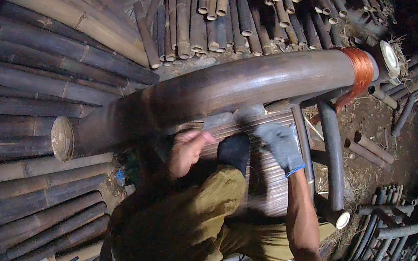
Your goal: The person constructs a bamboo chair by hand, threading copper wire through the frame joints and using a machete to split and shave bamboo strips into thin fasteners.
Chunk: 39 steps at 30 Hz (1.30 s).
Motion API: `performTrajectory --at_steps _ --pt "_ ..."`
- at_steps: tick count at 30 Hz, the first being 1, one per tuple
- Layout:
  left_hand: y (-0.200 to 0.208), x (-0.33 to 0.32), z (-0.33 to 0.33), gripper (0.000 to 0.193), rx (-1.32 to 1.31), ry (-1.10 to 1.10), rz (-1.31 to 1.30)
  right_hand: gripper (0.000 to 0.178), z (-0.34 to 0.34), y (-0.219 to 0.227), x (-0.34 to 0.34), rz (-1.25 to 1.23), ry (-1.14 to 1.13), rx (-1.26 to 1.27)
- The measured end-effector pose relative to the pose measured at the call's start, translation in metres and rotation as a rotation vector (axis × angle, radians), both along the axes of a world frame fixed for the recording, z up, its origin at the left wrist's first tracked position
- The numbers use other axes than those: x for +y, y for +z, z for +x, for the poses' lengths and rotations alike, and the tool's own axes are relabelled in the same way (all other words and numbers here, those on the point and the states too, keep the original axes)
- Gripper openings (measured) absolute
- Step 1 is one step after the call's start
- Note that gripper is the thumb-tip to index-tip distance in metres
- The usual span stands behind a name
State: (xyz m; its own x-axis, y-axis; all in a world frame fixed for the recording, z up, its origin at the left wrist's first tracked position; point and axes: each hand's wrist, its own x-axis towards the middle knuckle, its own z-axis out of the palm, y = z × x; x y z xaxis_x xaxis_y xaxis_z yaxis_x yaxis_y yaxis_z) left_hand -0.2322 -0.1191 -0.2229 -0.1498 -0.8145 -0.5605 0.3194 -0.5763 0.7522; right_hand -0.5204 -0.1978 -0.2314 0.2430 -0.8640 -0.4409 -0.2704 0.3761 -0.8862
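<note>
My left hand [188, 151] is bare and slightly blurred, its fingers curled in and its thumb pointing right. Whatever it may be gripping is too small or hidden to make out. A grey glove with a blue cuff covers my right hand [280, 145], whose fingers are smeared by motion. Both hands are on the near side of a thick dark bamboo pole [247, 85], which slants from lower left to upper right. Orange cord [356, 68] is wound round the pole's far right end. Beneath the hands is a slatted bamboo seat [271, 179], with my bent leg over it.
Dark bamboo poles [60, 85] lie stacked along the left. Many shorter bamboo pieces [182, 20] are piled at the back. Two short pieces [369, 149] rest on the ground at right, above a bamboo frame [386, 241]. A bamboo leg [331, 153] stands beside the seat.
</note>
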Motion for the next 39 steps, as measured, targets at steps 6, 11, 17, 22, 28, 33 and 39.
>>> performTrajectory --at_steps 6,11,17,22,28,33,39 --pt "-0.112 -0.062 -0.045 0.026 -0.977 0.340 -0.468 0.046 0.001 -0.051 0.000 -0.586 -0.021 0.491" --pt "-0.146 -0.125 -0.010 0.031 -1.629 -0.241 -0.581 0.059 0.041 -0.029 -0.041 -0.833 0.157 0.575" --pt "-0.141 -0.120 -0.045 0.030 -1.491 -0.328 -0.645 0.068 0.023 -0.095 -0.055 -0.728 0.167 0.587" --pt "-0.174 -0.113 -0.024 0.030 -1.460 -0.232 -0.844 0.053 0.041 -0.081 -0.052 -0.683 0.269 0.585" --pt "-0.177 -0.110 -0.032 0.030 -1.453 -0.305 -0.706 0.014 0.049 -0.087 -0.049 -0.670 0.223 0.485" --pt "-0.172 -0.091 -0.031 0.028 -1.152 -0.312 -0.337 0.013 0.024 -0.096 -0.026 -0.174 0.327 -0.158" --pt "-0.147 -0.068 -0.055 0.030 -1.037 -0.065 -0.380 0.018 0.005 -0.105 0.006 -0.365 0.078 0.175"
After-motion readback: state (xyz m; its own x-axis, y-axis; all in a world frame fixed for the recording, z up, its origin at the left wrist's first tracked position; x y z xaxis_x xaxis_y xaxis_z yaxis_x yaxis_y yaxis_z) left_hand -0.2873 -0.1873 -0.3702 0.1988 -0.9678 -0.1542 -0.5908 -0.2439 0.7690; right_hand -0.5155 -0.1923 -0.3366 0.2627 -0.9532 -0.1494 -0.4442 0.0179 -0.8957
